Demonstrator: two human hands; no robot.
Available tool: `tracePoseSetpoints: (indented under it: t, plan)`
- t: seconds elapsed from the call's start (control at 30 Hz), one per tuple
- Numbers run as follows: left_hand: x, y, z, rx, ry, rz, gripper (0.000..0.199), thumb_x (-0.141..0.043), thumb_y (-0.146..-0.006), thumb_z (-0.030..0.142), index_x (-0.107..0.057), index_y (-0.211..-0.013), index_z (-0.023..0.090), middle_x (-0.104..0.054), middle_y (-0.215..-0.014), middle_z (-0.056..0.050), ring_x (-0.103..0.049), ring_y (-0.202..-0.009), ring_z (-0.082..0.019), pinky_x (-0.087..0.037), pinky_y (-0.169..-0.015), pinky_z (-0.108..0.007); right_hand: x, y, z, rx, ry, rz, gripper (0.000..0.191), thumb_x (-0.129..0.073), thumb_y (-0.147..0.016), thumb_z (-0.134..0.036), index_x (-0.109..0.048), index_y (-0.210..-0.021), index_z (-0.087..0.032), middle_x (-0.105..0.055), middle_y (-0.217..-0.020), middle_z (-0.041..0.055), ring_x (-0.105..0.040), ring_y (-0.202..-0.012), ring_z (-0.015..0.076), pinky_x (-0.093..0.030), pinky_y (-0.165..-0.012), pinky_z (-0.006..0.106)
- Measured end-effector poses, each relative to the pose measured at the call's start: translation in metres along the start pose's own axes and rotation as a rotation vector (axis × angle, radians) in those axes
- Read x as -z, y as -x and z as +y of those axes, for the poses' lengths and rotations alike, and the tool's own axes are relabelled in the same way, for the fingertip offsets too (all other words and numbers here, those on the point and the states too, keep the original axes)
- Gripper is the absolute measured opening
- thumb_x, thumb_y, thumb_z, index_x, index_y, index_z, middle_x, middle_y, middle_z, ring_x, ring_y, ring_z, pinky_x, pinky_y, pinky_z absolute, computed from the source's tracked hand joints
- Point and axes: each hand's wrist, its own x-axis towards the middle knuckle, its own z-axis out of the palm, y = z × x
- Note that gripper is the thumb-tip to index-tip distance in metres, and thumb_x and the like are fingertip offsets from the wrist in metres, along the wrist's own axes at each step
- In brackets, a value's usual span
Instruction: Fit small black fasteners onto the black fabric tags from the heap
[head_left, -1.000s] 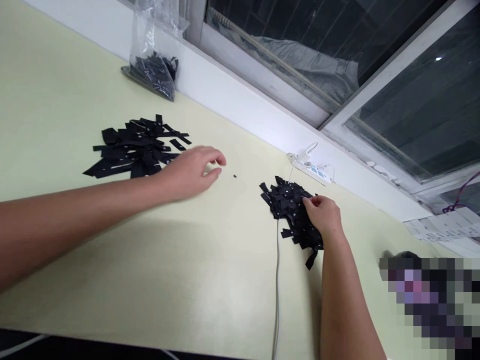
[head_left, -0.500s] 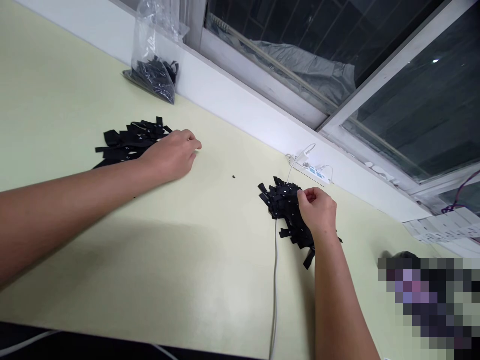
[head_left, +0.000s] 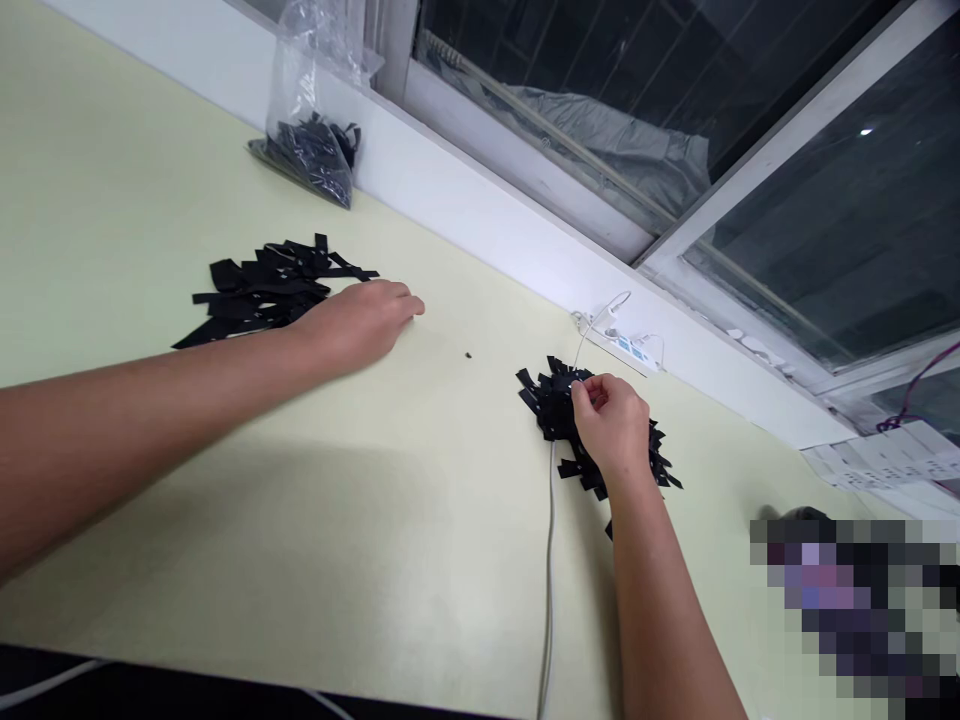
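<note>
Two loose heaps of short black fabric strips with small white marks lie on the pale table. Just to the right of the left heap (head_left: 262,285) is my left hand (head_left: 367,320), back upward and fingers curled together; whatever they hold is hidden. Over the right heap (head_left: 555,405) my right hand (head_left: 613,420) has its thumb and forefinger closed in a pinch. Its fingertips meet the black strips there, but I cannot make out a single piece between them. A tiny dark bit (head_left: 468,355) sits on the table between my hands.
A clear plastic bag (head_left: 311,150) of black pieces stands against the white ledge (head_left: 465,200). At the ledge is a power strip (head_left: 630,350) with white plugs. A white cable (head_left: 552,560) runs down the table (head_left: 337,540) from the right heap. White boxes (head_left: 885,455) stand far right.
My left hand has moved right and slightly nearer, uncovering more of the left heap. My right hand has shifted left over the right heap, still pinched.
</note>
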Motion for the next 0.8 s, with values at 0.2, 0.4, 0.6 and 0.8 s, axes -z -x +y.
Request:
tracePoseSetpoints:
  t: [0.2, 0.4, 0.6, 0.8]
  plan:
    - [-0.001, 0.002, 0.020, -0.118, 0.001, 0.062, 0.043, -0.031, -0.106, 0.030, -0.070, -0.118, 0.015, -0.070, -0.118, -0.012, -0.066, -0.107, -0.024, -0.051, -0.095, -0.036, -0.006, 0.010, -0.025, 0.118, -0.042, -0.007, 0.023, -0.057, -0.092, -0.035, -0.065, -0.077, -0.020, -0.065, -0.075, 0.0045, -0.056, -0.065, 0.0185, -0.044, -0.069, 0.034]
    - [0.002, 0.009, 0.043, -0.205, 0.334, 0.208, 0.036, -0.044, -0.102, 0.031, -0.075, -0.115, 0.016, -0.076, -0.114, -0.009, -0.070, -0.104, -0.020, -0.052, -0.096, -0.031, -0.013, 0.021, -0.046, 0.109, -0.274, -0.103, 0.021, -0.060, -0.093, -0.039, -0.069, -0.089, -0.020, -0.071, -0.087, 0.0056, -0.060, -0.068, 0.0172, -0.048, -0.064, 0.032]
    - [0.008, 0.021, 0.078, -0.012, 0.803, 0.126, 0.023, -0.064, -0.092, 0.031, -0.080, -0.106, 0.022, -0.081, -0.098, -0.001, -0.074, -0.085, -0.016, -0.055, -0.076, -0.024, -0.029, 0.037, -0.071, 0.019, -0.976, -0.526, 0.048, -0.076, -0.085, -0.045, -0.062, -0.126, -0.024, -0.072, -0.125, 0.0107, -0.070, -0.107, 0.0219, -0.058, -0.086, 0.037]
    - [0.003, 0.023, 0.084, 0.062, 0.977, -0.005, 0.020, -0.065, -0.092, 0.033, -0.078, -0.103, 0.023, -0.080, -0.092, 0.001, -0.073, -0.082, -0.015, -0.054, -0.070, -0.022, -0.040, 0.042, -0.078, -0.162, -1.133, -0.584, 0.040, -0.084, -0.077, -0.044, -0.072, -0.108, -0.022, -0.078, -0.084, 0.0019, -0.073, -0.077, 0.0176, -0.061, -0.079, 0.036]
